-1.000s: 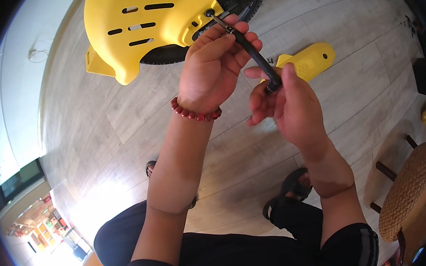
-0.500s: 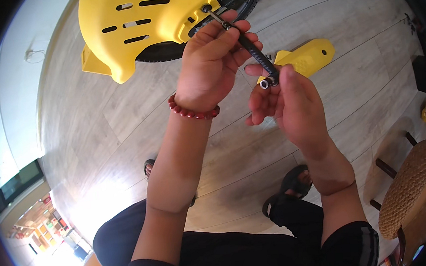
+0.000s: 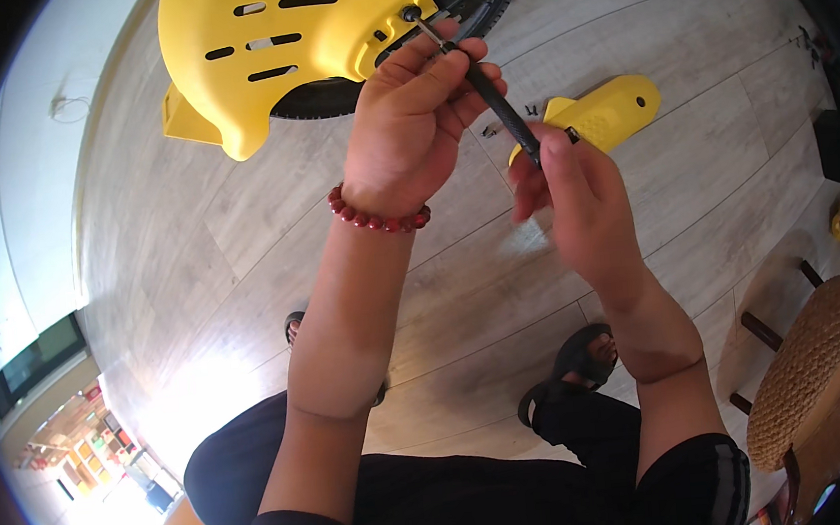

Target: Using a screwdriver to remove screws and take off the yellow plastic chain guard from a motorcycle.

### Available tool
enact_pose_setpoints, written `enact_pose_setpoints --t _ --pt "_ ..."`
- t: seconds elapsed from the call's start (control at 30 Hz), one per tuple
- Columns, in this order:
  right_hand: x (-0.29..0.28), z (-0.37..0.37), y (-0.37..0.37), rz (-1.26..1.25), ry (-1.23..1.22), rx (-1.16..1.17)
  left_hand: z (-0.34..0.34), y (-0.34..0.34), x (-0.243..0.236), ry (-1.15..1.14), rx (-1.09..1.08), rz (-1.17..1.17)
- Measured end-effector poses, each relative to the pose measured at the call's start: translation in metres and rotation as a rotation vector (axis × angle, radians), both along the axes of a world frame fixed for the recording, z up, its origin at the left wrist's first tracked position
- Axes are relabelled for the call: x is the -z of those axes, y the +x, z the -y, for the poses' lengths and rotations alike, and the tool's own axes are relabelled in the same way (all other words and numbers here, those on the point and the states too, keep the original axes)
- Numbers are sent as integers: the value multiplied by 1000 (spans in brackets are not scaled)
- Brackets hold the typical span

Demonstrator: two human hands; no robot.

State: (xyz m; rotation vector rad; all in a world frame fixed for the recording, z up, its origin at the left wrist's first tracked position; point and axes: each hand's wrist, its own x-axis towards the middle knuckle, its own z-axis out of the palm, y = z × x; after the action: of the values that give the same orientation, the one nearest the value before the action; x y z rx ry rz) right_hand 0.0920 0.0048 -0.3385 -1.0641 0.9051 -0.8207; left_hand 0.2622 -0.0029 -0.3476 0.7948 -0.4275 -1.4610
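My left hand (image 3: pixel 413 105), wearing a red bead bracelet (image 3: pixel 377 215), pinches the upper grip of a screwdriver (image 3: pixel 498 98) with a black handle and a slim metal shaft. The shaft slants up to a round black fastener (image 3: pixel 410 13) at the corner of a slotted yellow cover (image 3: pixel 343 41); whether the tip is seated I cannot tell. Closed around the handle's lower end is my right hand (image 3: pixel 582 186), its fingers partly blurred. A small dark end piece shows beside the right thumb. Behind the cover a black tyre (image 3: pixel 314 103) is partly hidden.
On the wooden floor right of my hands lies a long yellow part (image 3: pixel 616 114) with a hole, small bolts (image 3: pixel 490 132) beside it. At the lower right stands a woven-top stool (image 3: pixel 808 370). My sandalled foot (image 3: pixel 585 358) rests below my right hand.
My right hand has turned around the handle's lower end, closing its fingers and hiding the silver ring seen there before. My left hand keeps its hold nearly in place.
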Motion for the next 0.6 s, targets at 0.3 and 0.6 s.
enact_pose_setpoints --t 0.3,0.6 --pt "4 5 3 -446 -734 -31 -1 -7 -4 110 -45 20" --pt "-19 3 0 323 409 -215 -1 3 5 3 32 -45"
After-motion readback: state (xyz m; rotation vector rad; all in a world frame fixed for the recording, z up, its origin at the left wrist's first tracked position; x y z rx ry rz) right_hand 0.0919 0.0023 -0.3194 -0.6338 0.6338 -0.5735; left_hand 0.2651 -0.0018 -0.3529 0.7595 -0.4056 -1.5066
